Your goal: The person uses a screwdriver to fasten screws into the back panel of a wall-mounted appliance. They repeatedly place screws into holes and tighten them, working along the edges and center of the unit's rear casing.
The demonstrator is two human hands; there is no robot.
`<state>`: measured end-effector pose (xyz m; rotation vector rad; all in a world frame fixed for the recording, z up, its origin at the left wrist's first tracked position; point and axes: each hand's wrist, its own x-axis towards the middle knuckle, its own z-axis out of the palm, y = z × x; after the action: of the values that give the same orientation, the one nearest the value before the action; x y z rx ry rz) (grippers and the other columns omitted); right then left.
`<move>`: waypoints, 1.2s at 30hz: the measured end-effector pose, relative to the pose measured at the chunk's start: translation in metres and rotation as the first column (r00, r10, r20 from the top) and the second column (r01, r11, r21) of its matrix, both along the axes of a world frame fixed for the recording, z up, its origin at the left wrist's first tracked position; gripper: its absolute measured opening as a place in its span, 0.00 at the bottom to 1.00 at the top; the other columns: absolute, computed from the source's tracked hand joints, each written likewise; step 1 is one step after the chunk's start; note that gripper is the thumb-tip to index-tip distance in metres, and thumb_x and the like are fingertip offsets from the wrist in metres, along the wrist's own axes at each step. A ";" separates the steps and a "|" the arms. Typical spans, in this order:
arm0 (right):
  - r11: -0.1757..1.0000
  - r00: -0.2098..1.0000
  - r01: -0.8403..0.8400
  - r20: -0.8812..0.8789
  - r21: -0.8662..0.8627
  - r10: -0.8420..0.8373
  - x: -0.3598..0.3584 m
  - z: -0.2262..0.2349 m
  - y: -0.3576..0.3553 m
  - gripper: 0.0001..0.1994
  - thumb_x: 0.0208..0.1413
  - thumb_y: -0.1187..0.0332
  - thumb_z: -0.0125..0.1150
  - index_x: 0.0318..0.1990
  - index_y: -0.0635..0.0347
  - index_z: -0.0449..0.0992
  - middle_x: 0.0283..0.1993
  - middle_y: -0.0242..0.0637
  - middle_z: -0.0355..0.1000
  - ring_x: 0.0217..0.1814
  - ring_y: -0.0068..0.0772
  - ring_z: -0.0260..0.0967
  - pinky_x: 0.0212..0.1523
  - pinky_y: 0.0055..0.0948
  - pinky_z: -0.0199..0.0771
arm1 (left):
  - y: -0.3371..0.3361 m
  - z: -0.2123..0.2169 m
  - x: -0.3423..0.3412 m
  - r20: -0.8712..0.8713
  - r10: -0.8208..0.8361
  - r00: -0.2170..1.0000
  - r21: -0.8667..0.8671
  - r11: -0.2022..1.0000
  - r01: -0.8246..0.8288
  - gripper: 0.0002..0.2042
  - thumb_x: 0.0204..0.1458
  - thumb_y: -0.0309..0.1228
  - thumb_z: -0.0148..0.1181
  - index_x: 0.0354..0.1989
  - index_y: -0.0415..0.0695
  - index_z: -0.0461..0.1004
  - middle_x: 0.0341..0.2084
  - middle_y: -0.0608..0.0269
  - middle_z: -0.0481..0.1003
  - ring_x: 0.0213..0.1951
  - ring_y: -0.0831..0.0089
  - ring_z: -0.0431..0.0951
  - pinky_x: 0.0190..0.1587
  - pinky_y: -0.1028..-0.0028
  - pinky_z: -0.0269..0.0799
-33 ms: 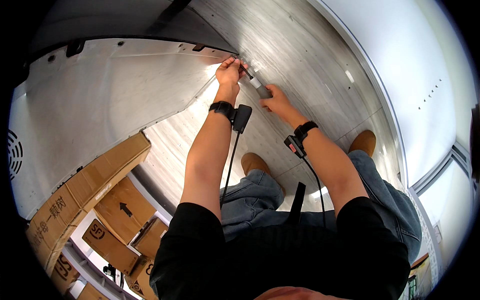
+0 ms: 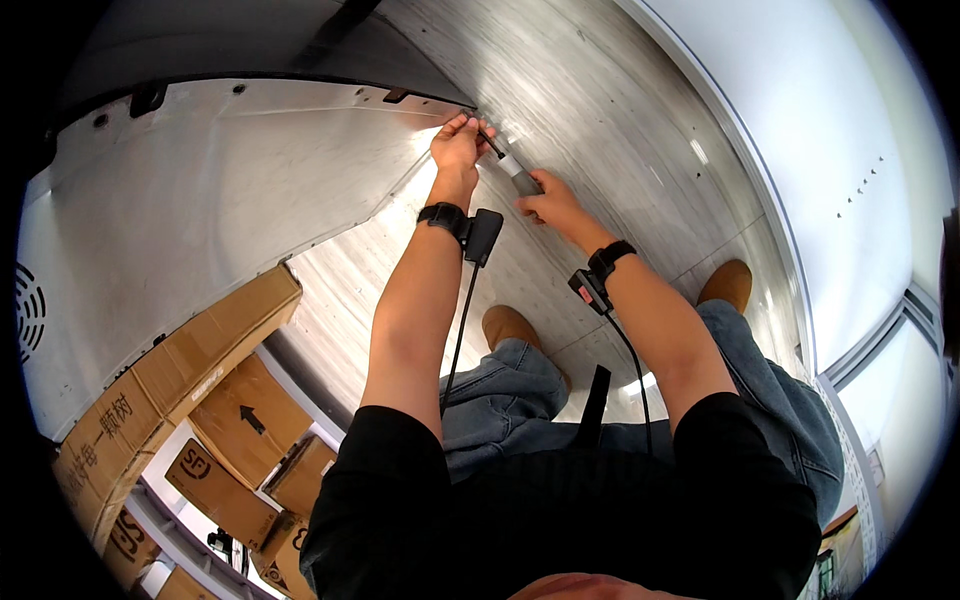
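Observation:
My right hand [image 2: 553, 203] is closed around the grey handle of a screwdriver [image 2: 520, 175], whose thin dark shaft slants up and left toward the corner of a large white metal panel [image 2: 290, 150]. Up at that corner, my left hand [image 2: 459, 143] has its thumb and fingers pinched together at the end of the shaft. Those fingers cover the tip, so whether a screw sits there is hidden. Each wrist wears a black strap with a small cabled box, the left box [image 2: 484, 238] and the right box [image 2: 590, 292].
A dark surface [image 2: 390, 50] adjoins the panel's upper edge. Cardboard boxes [image 2: 250, 410] stand at the lower left, with a long carton [image 2: 215, 345] by the panel. White panelling [image 2: 800, 150] rises on the right. My brown shoes [image 2: 512, 328] are on the grey wood-look floor [image 2: 610, 140].

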<state>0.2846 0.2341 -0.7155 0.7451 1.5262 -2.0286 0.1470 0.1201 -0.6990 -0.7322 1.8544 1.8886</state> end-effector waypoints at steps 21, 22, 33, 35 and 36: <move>0.996 0.999 -0.037 0.023 -0.076 0.039 -0.001 -0.001 -0.001 0.24 0.49 0.65 0.64 0.51 0.64 0.65 0.38 0.39 0.71 0.34 0.30 0.71 0.30 0.33 0.72 | -0.003 -0.007 -0.003 -0.005 0.019 1.000 0.071 0.997 -0.019 0.04 0.56 0.26 0.56 0.38 0.44 0.68 0.32 0.61 0.76 0.30 0.73 0.76 0.32 0.74 0.71; 0.982 0.999 -0.015 0.046 -0.186 0.024 -0.003 -0.002 0.002 0.23 0.49 0.66 0.63 0.52 0.64 0.65 0.37 0.37 0.71 0.32 0.27 0.70 0.28 0.32 0.72 | -0.005 -0.008 -0.003 -0.009 0.016 1.000 0.092 0.996 -0.015 0.03 0.56 0.26 0.55 0.38 0.44 0.69 0.32 0.60 0.76 0.31 0.72 0.76 0.32 0.74 0.71; 0.811 0.964 -0.054 -0.181 0.582 0.195 0.001 -0.005 -0.014 0.24 0.47 0.64 0.65 0.51 0.64 0.67 0.45 0.46 0.69 0.46 0.42 0.69 0.45 0.39 0.69 | 0.002 -0.008 0.000 -0.037 0.029 0.999 -0.006 1.000 -0.029 0.07 0.53 0.25 0.59 0.38 0.44 0.69 0.29 0.64 0.75 0.26 0.76 0.75 0.27 0.78 0.69; 0.771 0.966 -0.102 -0.123 0.629 0.228 0.001 0.003 -0.013 0.26 0.45 0.64 0.66 0.51 0.64 0.67 0.47 0.49 0.68 0.49 0.46 0.68 0.49 0.39 0.67 | 0.003 -0.009 -0.001 -0.025 0.038 0.999 -0.036 0.999 -0.039 0.08 0.52 0.25 0.60 0.38 0.44 0.69 0.28 0.66 0.75 0.25 0.76 0.74 0.27 0.78 0.69; 0.824 0.976 -0.067 -0.134 0.563 0.171 0.001 -0.001 -0.014 0.26 0.45 0.64 0.66 0.51 0.64 0.66 0.47 0.48 0.68 0.48 0.44 0.68 0.46 0.39 0.68 | 0.003 -0.010 -0.001 -0.019 0.042 0.999 -0.051 0.998 -0.043 0.08 0.52 0.25 0.60 0.38 0.44 0.69 0.27 0.66 0.74 0.25 0.77 0.74 0.26 0.78 0.69</move>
<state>0.2861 0.2205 -0.7162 0.6576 2.2585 -1.5904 0.1463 0.1233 -0.7086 -0.7794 1.9187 1.8857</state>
